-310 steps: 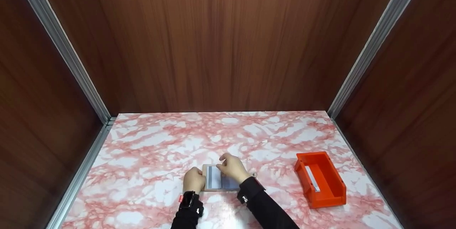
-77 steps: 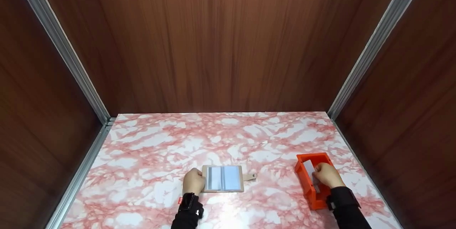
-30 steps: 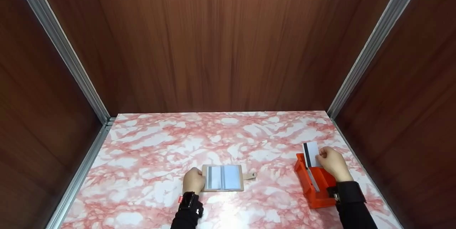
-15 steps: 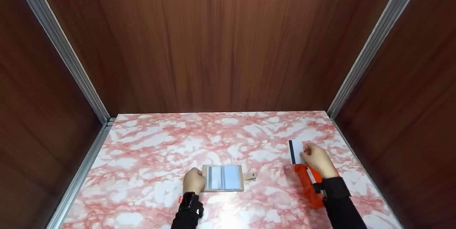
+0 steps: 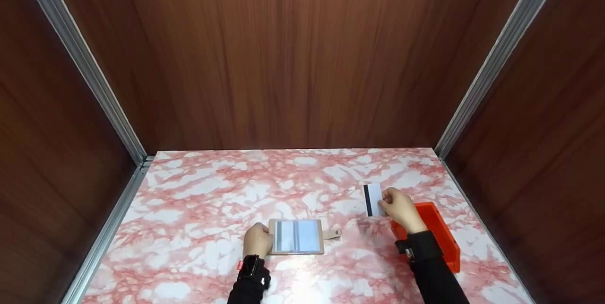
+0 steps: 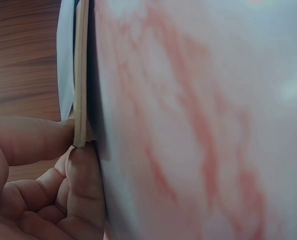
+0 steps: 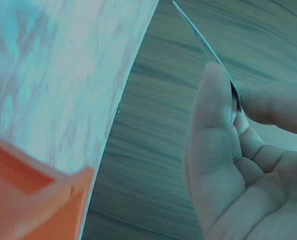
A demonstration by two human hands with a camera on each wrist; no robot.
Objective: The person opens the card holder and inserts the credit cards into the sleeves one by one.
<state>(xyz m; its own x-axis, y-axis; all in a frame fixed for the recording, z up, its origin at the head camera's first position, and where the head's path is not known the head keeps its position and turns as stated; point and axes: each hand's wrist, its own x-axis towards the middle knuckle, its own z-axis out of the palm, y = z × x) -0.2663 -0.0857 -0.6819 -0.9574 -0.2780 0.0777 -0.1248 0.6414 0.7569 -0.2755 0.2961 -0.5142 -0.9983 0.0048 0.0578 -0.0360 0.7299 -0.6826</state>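
Since half a second earlier, the white card [image 5: 374, 200] had travelled left with the right hand [image 5: 398, 207], from the far corner of the orange bin [image 5: 437, 233] to a spot beyond and left of it, over the worktop [image 5: 208, 200]. From my head view I saw its broad face with a dark stripe down the left side; the right wrist view gave me only its thin edge, but showed what the other could not: thumb and fingers pinching it from opposite sides, with the card clear of the worktop.

Left of the card and nearer to me lay the card holder [image 5: 308, 237], open, with clear sleeves and a strap [image 5: 332, 234] reaching right. The left hand [image 5: 257, 239] pinched its left edge. Only the left wrist view let me see the thumb and finger meeting on that edge, its tan layers side-on, a pale sheet beside them.

Right hand and sleeve covered much of the bin, so I couldn't make out what lay inside; the right wrist view caught just one blurred corner, cut off by the frame. Any print on the card was too small to read. Behind everything, brown wood-grain panels [image 5: 293, 58] rose from the worktop's far edge.
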